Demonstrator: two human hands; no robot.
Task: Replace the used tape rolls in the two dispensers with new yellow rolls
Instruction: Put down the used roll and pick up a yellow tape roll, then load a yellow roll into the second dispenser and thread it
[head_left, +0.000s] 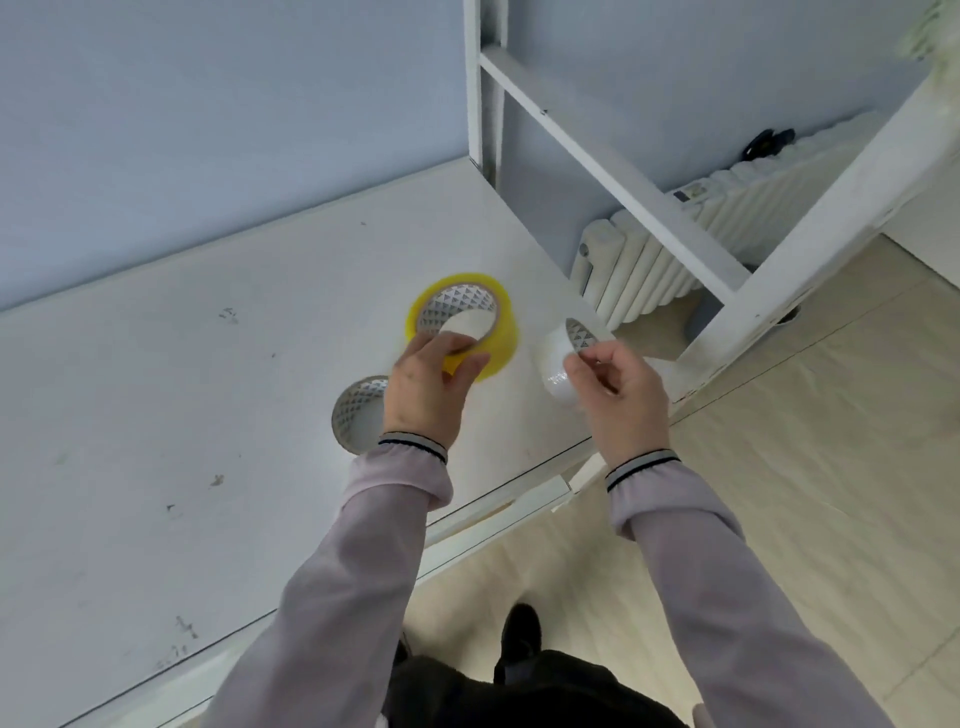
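Note:
My left hand (428, 387) grips the near rim of a thick yellow tape roll (501, 322), fingers hooked into its patterned core, just above the white table (156, 389). My right hand (621, 395) pinches a thin clear tape roll (558, 358) at the table's right edge, holding it tilted. A second near-empty roll (356, 413) with the same patterned core lies flat on the table, partly hidden behind my left wrist. No dispenser is in view.
A white metal bed frame and ladder (623, 171) rise at the table's right corner. Behind them a white radiator (649, 260) stands against the blue wall. Beige floor tiles (779, 467) lie to the right, and my dark shoe (519, 639) shows below.

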